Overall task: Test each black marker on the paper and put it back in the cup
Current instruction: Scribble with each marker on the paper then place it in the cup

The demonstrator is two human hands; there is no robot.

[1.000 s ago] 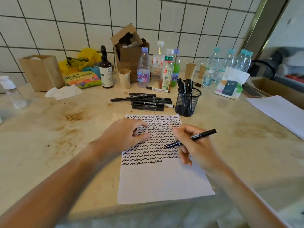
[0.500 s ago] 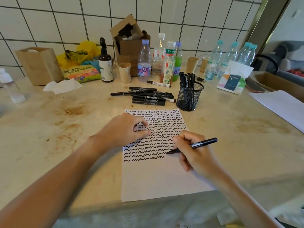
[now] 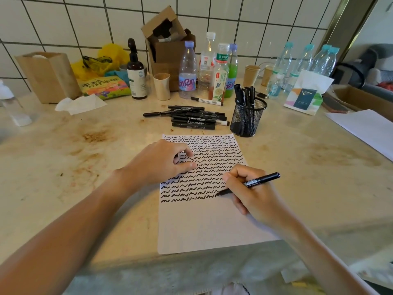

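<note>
The left hand point(image 3: 161, 161) rests with loosely curled fingers on the paper point(image 3: 204, 222), holding nothing, while the right hand point(image 3: 253, 194) grips a black marker point(image 3: 255, 182) whose tip seems to touch the lowest squiggle row. Beyond stand the mesh cup point(image 3: 247, 118) holding markers and a pile of loose markers point(image 3: 191, 118) just left of it.

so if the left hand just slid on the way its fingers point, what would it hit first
The left hand rests on the paper, fingers pointing right across the squiggle rows. Going straight on, it looks free over the sheet; past the right edge is bare table. The right hand and marker seem nearer the person, though depth is unclear.
</note>
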